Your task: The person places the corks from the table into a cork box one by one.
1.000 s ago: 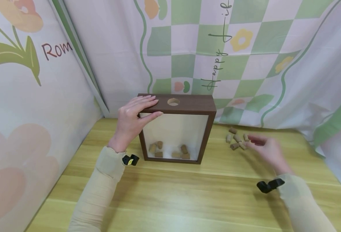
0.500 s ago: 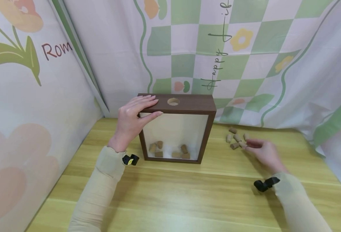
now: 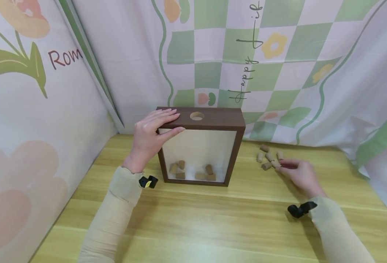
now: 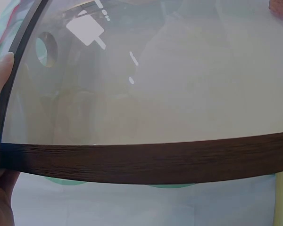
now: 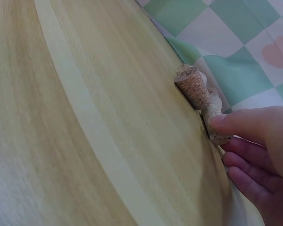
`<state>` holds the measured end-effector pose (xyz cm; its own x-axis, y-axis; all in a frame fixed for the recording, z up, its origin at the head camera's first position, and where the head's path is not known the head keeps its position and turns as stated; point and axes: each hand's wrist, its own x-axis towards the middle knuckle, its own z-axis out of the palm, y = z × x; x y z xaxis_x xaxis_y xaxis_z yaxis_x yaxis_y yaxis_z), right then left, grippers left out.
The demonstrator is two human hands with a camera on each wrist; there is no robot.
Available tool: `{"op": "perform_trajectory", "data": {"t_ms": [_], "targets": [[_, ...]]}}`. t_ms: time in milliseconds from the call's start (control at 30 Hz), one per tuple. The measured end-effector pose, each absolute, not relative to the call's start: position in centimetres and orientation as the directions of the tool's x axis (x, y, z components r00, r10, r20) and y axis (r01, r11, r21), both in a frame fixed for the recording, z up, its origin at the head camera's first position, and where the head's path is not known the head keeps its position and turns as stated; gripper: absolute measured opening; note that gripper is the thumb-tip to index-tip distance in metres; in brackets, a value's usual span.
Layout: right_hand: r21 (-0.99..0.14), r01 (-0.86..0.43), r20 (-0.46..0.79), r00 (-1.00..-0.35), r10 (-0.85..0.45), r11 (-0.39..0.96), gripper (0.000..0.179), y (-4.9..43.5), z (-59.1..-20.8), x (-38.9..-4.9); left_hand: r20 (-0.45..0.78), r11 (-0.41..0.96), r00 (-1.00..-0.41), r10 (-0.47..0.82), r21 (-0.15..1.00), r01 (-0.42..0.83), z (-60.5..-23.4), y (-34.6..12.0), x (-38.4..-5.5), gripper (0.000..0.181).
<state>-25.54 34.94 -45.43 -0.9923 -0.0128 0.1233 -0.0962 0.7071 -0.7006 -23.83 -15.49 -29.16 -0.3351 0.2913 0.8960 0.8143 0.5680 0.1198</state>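
Note:
A dark-brown shadow box (image 3: 240, 157) with a clear front stands upright on the table, a round hole (image 3: 197, 116) in its top. Several corks (image 3: 180, 175) lie inside along the bottom. My left hand (image 3: 147, 138) holds the box's upper left corner, fingers over the top and thumb along the front edge. At the right, my right hand (image 3: 303, 177) pinches a cork (image 5: 212, 113) between thumb and fingers, low at the table. Another cork (image 5: 192, 87) sits against it in the right wrist view. Several loose corks (image 3: 266, 166) lie just left of those fingertips.
The wood-grain table (image 3: 193, 226) carries everything. Behind the box hangs a checkered green-and-white cloth (image 3: 262, 80), its lower edge meeting the tabletop close to the corks. A printed white cloth wall (image 3: 65, 120) borders the left side.
My right hand has shifted slightly left, away from the rightmost cork, and its fingertips now pinch a nearer one. My left hand and the box have stayed put.

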Motion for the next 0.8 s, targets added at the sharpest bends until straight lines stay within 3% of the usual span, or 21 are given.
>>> {"op": "perform_trajectory", "data": {"t_ms": [800], "targets": [[-0.716,-0.101,0.14,-0.99,0.001,0.691,0.049,35.0,-43.7,-24.7,0.898,0.562,-0.329,0.291,0.118,0.819,-29.3,-15.5,-24.0,0.042]]}}
